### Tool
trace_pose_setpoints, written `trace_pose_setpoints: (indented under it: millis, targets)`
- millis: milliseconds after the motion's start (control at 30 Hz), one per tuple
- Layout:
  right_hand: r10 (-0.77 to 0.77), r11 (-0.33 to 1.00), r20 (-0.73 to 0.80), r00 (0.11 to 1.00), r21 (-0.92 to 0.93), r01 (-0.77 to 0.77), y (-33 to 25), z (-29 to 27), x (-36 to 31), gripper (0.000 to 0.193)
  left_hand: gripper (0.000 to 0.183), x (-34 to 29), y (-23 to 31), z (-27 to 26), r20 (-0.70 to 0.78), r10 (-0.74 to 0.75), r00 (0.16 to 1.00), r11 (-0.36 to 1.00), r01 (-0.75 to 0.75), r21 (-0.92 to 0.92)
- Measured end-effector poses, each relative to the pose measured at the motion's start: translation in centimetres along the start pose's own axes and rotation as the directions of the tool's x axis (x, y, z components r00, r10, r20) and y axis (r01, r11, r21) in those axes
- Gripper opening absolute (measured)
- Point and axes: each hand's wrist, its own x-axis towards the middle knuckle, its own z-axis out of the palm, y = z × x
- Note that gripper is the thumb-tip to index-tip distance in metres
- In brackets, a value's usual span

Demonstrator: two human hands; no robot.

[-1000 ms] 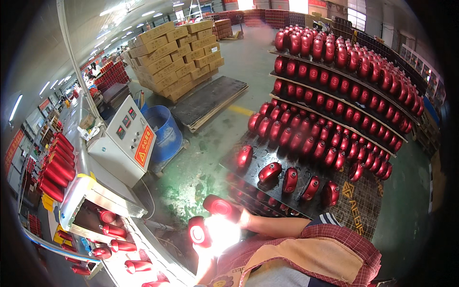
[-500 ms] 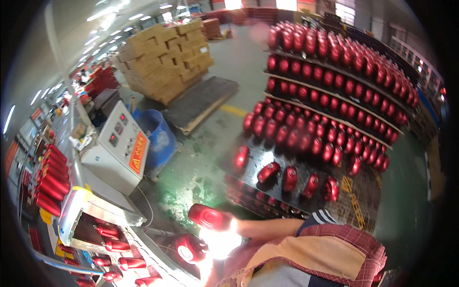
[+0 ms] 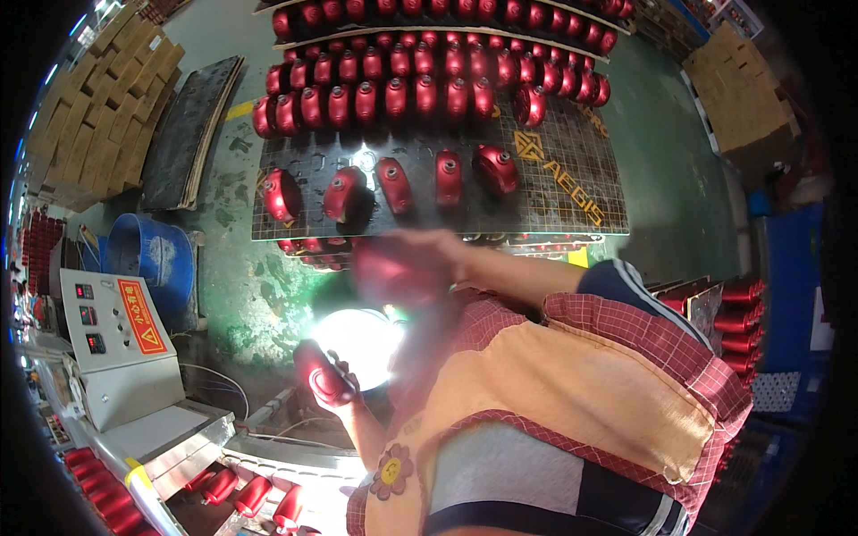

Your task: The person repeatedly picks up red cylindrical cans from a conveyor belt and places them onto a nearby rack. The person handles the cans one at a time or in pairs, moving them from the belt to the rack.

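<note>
My right hand (image 3: 443,248) is closed round a glossy red metal canister (image 3: 398,272), smeared by motion, just in front of the table's near edge. Lower and to the left, my left hand (image 3: 347,393) grips a second red canister (image 3: 322,373), with its fingers round the side. A blazing white light (image 3: 357,344) glares between the two and washes out detail. On the dark sheet-topped table (image 3: 554,192) ahead, several similar canisters with metal necks stand or lean in a loose front row, such as one red canister (image 3: 393,185).
Racks of red canisters (image 3: 420,98) stand behind the front row. At left are a control box (image 3: 125,339), a blue bin (image 3: 154,259) and stacked cartons (image 3: 98,98). Red cylinders (image 3: 253,494) lie in a machine line at lower left. More canisters (image 3: 740,317) stand at right.
My view has swung right, toward the rack and table. Both hands still hold their canisters; the right one has moved up toward the table edge, away from the left.
</note>
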Motion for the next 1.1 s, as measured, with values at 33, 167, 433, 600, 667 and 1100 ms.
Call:
trace_pose_setpoints:
  millis: [33, 167, 433, 600, 667, 1100]
  targets:
    - [-0.152, 0.981, -0.014, 0.988, -0.123, 0.149, -2.5, -1.9, -3.2, 0.053, 0.074, 1.4, -0.6, 1.3, -0.327, 0.212, 0.921, 0.921, -0.077, 0.382]
    - [-0.637, 0.763, -0.365, 0.679, -0.429, 0.484, -11.6, -10.2, -16.4, 0.052, 0.065, 8.9, -6.3, 10.4, -0.287, 0.316, 0.904, 0.786, -0.08, 0.612]
    - [-0.978, 0.207, -0.176, -0.116, -0.901, -0.382, -16.7, -26.6, -31.0, 0.056, 0.062, 24.2, -35.5, 30.4, 0.161, -0.304, 0.939, 0.221, -0.095, 0.971]
    - [-0.961, 0.266, -0.189, -0.204, -0.837, -0.479, -15.8, -32.9, -30.1, 0.055, 0.058, 28.9, -52.9, 26.2, 0.407, -0.43, 0.806, -0.272, -0.545, 0.793]
    - [-0.937, 0.346, -0.275, -0.216, -0.819, -0.457, -15.5, -34.0, -29.5, 0.055, 0.054, 30.1, -56.5, 23.4, 0.409, -0.408, 0.816, -0.346, -0.552, 0.758]
    - [-0.981, 0.195, -0.157, -0.116, -0.759, -0.621, -17.7, -30.8, -29.5, 0.058, 0.047, 28.9, -56.2, 22.4, 0.428, -0.592, 0.683, -0.371, -0.702, 0.608]
